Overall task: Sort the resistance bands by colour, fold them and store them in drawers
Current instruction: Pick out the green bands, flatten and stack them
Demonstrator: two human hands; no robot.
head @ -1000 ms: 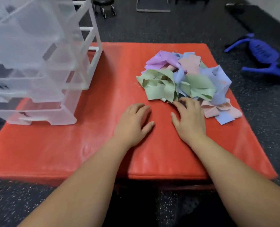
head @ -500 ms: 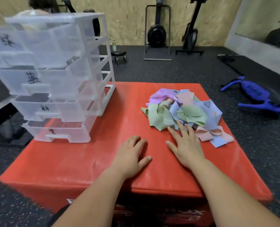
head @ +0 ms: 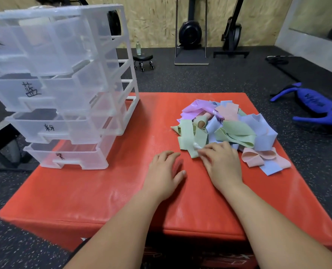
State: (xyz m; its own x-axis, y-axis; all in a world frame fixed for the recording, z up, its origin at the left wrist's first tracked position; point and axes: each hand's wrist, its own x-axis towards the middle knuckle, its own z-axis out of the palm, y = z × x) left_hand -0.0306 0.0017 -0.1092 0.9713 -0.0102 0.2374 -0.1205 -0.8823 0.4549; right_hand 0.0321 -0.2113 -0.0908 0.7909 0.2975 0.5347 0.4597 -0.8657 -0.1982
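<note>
A tangled pile of resistance bands [head: 231, 129] in green, purple, blue and pink lies on the right half of the red padded box [head: 103, 191]. A clear plastic drawer unit [head: 64, 90] with handwritten labels on its several drawers stands on the box's left side. My right hand [head: 219, 164] is at the pile's near edge, its fingertips curled onto the end of a green band [head: 188, 140]. My left hand [head: 163, 173] rests flat on the box, left of the right hand, holding nothing.
The box's front edge runs just below my forearms. On the dark rubber floor to the right lies a blue exercise tool [head: 312, 105]. A small rolling stool [head: 142, 60] and gym machines [head: 190, 33] stand by the far wall.
The camera has tilted up, bringing the drawer unit and the room into view. My right hand has moved forward into the pile, and its fingers have curled onto the green band. My left hand has stayed put.
</note>
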